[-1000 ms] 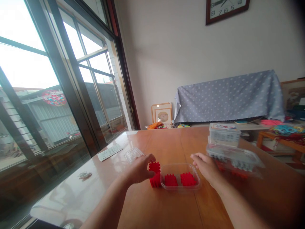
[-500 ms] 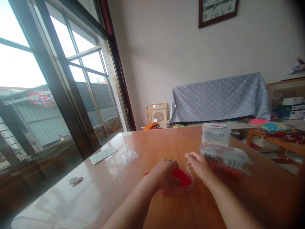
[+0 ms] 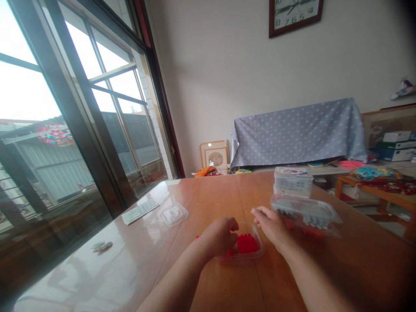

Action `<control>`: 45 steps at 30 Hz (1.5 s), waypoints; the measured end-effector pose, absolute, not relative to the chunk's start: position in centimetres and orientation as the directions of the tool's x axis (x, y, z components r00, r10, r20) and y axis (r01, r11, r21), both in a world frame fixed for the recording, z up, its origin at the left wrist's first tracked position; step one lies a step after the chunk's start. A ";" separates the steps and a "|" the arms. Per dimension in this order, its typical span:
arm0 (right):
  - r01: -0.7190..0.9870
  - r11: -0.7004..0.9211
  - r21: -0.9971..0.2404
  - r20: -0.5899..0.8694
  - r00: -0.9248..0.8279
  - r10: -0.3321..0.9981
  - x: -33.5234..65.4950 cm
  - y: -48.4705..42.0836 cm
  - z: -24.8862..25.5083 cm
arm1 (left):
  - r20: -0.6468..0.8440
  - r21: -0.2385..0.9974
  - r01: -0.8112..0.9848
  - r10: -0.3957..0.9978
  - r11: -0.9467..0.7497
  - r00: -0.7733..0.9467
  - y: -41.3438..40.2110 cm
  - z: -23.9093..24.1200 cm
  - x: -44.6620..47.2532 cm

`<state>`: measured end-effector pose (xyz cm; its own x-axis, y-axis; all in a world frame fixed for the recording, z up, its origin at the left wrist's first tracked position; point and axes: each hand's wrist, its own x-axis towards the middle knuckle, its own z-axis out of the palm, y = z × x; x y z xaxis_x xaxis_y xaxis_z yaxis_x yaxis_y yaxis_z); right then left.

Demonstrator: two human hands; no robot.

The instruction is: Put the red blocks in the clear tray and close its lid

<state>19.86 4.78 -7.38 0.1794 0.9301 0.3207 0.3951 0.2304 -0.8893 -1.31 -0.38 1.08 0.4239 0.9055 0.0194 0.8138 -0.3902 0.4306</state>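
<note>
Low in the middle of the head view, a clear plastic tub (image 3: 259, 251) stands on the table with red toy-like pieces (image 3: 247, 243) in it. My left hand (image 3: 219, 236) is over the tub's left side. Its thumb and fingers are curved and apart, and I see nothing between them. A small red bit shows below its fingertips, and another red bit peeks out left of the wrist. My right hand (image 3: 269, 223) hovers by the tub's right rim, its fingers curled together. Whether anything is inside them is hidden.
Right of my hands lies a clear container (image 3: 305, 212) with grey and red pieces. Behind it stands a clear box (image 3: 292, 182). A clear lid (image 3: 173, 214), a printed sheet (image 3: 141, 211) and a small crumpled item (image 3: 102, 247) lie on the left of the table (image 3: 214, 195).
My left hand has drawn back slightly left from the red pieces, which now show more fully. The right hand has barely moved. The whole view has shifted slightly.
</note>
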 end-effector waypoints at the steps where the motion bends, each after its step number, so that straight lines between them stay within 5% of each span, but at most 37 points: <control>1: 0.394 0.226 -0.891 0.316 0.179 0.932 19.9 4.8 -7.4 | 0.043 0.432 0.813 0.910 -0.390 0.413 -0.5 1.4 -2.0; 7: 0.399 0.220 -0.890 0.306 0.164 0.938 19.9 4.7 -7.5 | 0.170 0.485 0.784 0.921 -0.388 0.351 0.3 1.5 -8.4; 14: 0.413 0.185 -0.892 0.273 0.165 0.948 20.0 4.9 -8.0 | 0.070 0.434 0.815 0.916 -0.384 0.394 -0.7 0.3 -13.5; 26: 0.367 0.149 -0.918 0.223 0.167 0.960 19.9 4.3 -7.3 | 0.024 0.358 0.855 0.920 -0.374 0.392 -1.6 0.1 -11.7; 33: 0.383 0.173 -0.908 0.253 0.170 0.952 19.9 4.5 -7.4 | 0.178 0.414 0.804 0.905 -0.426 0.387 -1.4 1.2 -12.2; 38: 0.397 0.169 -0.902 0.256 0.177 0.950 20.1 4.9 -8.0 | 0.130 0.467 0.749 0.875 -0.470 0.467 -1.4 2.3 -9.0; 45: 0.378 0.155 -0.913 0.233 0.172 0.957 20.2 5.1 -7.8 | 0.014 0.309 0.794 0.838 -0.523 0.546 -0.7 2.1 -5.5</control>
<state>20.19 5.11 -7.82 0.1715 0.9572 0.2330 0.3778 0.1545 -0.9129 -5.48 -0.72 2.12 0.5462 0.8375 0.0140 0.7942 -0.5231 0.3092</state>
